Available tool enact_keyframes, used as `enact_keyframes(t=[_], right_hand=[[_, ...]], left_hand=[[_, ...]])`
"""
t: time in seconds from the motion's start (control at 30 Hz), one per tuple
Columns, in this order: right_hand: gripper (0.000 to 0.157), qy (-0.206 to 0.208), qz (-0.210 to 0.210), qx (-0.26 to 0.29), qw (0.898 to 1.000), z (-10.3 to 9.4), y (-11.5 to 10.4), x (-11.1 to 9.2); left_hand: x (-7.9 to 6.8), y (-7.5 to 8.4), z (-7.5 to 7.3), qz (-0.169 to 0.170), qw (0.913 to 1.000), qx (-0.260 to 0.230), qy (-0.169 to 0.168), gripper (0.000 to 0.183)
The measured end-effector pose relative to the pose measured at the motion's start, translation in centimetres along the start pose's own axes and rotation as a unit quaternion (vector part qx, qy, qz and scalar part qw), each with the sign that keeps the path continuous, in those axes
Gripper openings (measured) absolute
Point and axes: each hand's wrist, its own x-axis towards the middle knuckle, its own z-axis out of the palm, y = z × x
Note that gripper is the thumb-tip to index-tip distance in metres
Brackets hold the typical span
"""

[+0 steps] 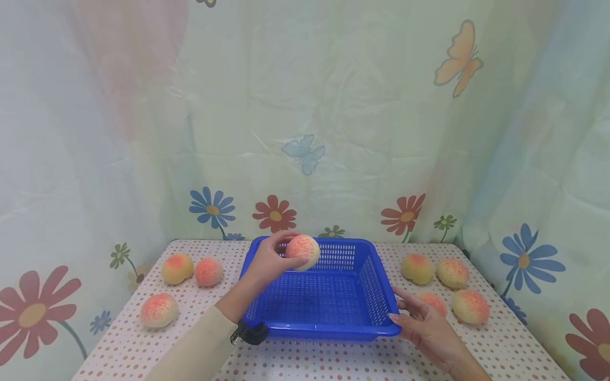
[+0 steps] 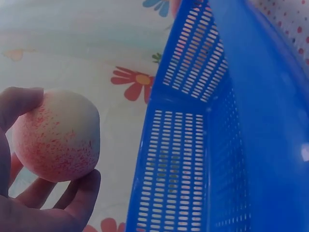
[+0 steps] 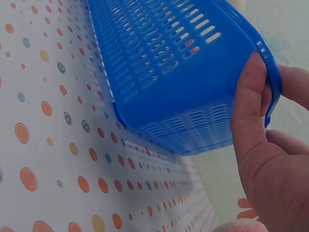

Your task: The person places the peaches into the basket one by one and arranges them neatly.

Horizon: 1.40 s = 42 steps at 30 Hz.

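My left hand [image 1: 269, 260] holds a peach [image 1: 304, 252], pale yellow with red speckles, above the left back part of a blue plastic basket [image 1: 329, 329]. In the left wrist view the thumb and fingers curl round the peach [image 2: 60, 137], beside the basket's slotted wall [image 2: 169, 169]. My right hand [image 1: 426, 330] grips the basket's rim at the front right corner. The right wrist view shows its thumb on the outer side of the basket [image 3: 193, 87] and the fingers over the rim. The inside of the basket shows a bare mesh floor.
Left of the basket lie a yellow-red peach [image 1: 177, 269], a pinkish peach [image 1: 208, 272] and a speckled peach [image 1: 159, 310]. Several more lie to the right, including a speckled peach [image 1: 471, 306] and one partly behind my right hand. A flowered curtain [image 1: 305, 116] hangs behind the dotted table [image 1: 290, 362].
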Motion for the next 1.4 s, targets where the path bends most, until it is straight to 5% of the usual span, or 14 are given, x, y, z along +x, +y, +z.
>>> enact_keyframes(t=[0.67, 1.4], right_hand=[[0.074, -0.017, 0.001, 0.005, 1.0, -0.4, 0.1, 0.1], [0.074, -0.01, -0.004, -0.006, 1.0, -0.5, 0.2, 0.3]], left_hand=[[4.3, -0.1, 3.3, -0.012, 0.9963, -0.018, -0.083, 0.055], [7.0, -2.6, 8.6, -0.071, 0.9928, -0.027, -0.093, 0.05]])
